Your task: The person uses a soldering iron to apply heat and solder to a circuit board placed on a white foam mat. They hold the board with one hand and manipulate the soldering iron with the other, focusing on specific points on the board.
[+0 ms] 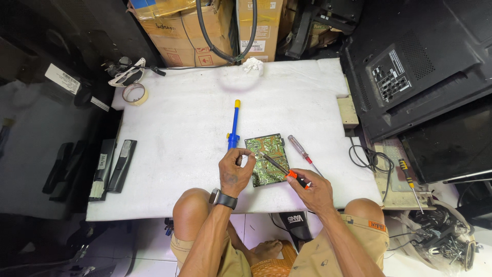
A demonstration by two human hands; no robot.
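A green circuit board (271, 165) lies on a white foam sheet (179, 133) in front of me. My left hand (234, 172) rests at the board's left edge, fingers pinched together on something small; what it is I cannot tell. My right hand (312, 187) grips a soldering iron (279, 166) with an orange and black handle, its tip pointing at the board's upper left near my left fingers. A blue desoldering pump (234, 125) with a yellow cap lies just above my left hand. A red-handled screwdriver (302, 152) lies to the right of the board.
A tape roll (135, 93) sits at the sheet's far left corner. Remote controls (113, 166) lie off the left edge. Cardboard boxes (205, 31) stand behind. Black television backs (420, 72) lean at the right, with a yellow-handled screwdriver (409, 179) and cables (371, 159) below them.
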